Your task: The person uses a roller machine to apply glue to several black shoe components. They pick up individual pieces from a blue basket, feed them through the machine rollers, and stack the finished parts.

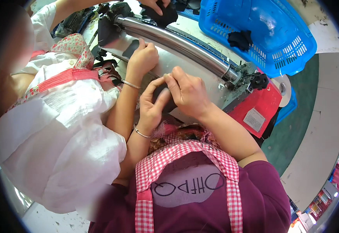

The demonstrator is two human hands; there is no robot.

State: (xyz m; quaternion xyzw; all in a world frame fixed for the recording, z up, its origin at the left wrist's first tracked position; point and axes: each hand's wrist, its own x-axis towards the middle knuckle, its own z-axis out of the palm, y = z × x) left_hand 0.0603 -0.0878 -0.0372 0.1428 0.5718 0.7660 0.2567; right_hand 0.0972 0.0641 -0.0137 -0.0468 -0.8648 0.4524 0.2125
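A small dark piece of what looks like cloth or thin leather (168,101) is held in front of my apron, over the near edge of the machine's metal plate (200,79). My left hand (152,104) is curled around its left side, thumb on top. Meeting it at the upper edge, my right hand (189,91) has its thumb and fingers pinched together; the bit between them is mostly hidden. Beyond my hands, a long shiny steel roller (177,44) runs across the machine.
Close on my left, a co-worker's hand (143,59) presses a dark piece (131,48) on the plate; their other hand holds a black piece (162,14) beyond the roller. A blue basket (262,23) with black scrap stands far right, near a black knob (259,80) and red machine end (261,103).
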